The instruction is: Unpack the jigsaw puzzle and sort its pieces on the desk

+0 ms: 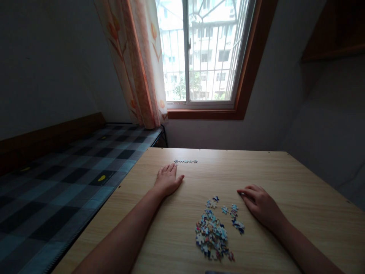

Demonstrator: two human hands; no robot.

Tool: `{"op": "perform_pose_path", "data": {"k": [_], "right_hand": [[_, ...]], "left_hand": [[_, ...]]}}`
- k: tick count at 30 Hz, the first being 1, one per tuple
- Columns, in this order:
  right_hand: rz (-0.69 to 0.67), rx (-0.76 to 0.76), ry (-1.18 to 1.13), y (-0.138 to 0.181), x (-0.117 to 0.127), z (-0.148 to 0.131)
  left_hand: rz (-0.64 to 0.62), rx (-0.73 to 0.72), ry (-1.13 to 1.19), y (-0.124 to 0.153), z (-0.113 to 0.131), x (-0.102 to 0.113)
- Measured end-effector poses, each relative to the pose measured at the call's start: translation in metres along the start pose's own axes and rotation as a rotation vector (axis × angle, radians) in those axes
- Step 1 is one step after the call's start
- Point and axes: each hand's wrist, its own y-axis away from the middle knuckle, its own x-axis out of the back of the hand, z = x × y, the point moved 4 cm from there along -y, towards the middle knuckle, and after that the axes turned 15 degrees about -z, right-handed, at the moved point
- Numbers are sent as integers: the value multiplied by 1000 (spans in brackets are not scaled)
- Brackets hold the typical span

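My left hand (168, 178) lies flat on the wooden table (285, 182), fingers stretched out, its fingertips just short of a short joined row of puzzle pieces (186, 161). My right hand (259, 203) rests palm down to the right of a pile of loose, colourful puzzle pieces (212, 232). Its fingers are slightly curled and point left, with the fingertips pressed to the table near a few stray pieces (234, 208). I cannot see anything held in either hand.
A bed with a blue and black checked cover (62, 182) runs along the table's left edge. Behind the table is a wall with a barred window (205, 53) and a patterned curtain (137, 64).
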Motion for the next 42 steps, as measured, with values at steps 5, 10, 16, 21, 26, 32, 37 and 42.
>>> {"op": "perform_pose_path", "data": {"k": [5, 10, 16, 21, 26, 32, 37, 42], "right_hand": [[-5, 2, 7, 0, -1, 2], [-10, -2, 7, -1, -2, 2], [19, -29, -48, 0, -1, 4], [46, -60, -72, 1, 2, 2], [81, -40, -54, 2, 4, 4], [129, -39, -47, 3, 4, 7], [162, -53, -43, 3, 5, 8], [140, -16, 24, 1, 1, 7]], "left_hand": [[-19, 9, -16, 2, 2, 2], [-21, 9, -29, 4, 3, 4], [26, 2, -18, 4, 2, 5], [49, 15, -4, 2, 0, 5], [95, 100, 54, -4, -10, 3], [155, 199, 67, -11, -24, 0], [167, 208, 54, -12, -24, 0], [185, 199, 61, -13, -23, 0]]}}
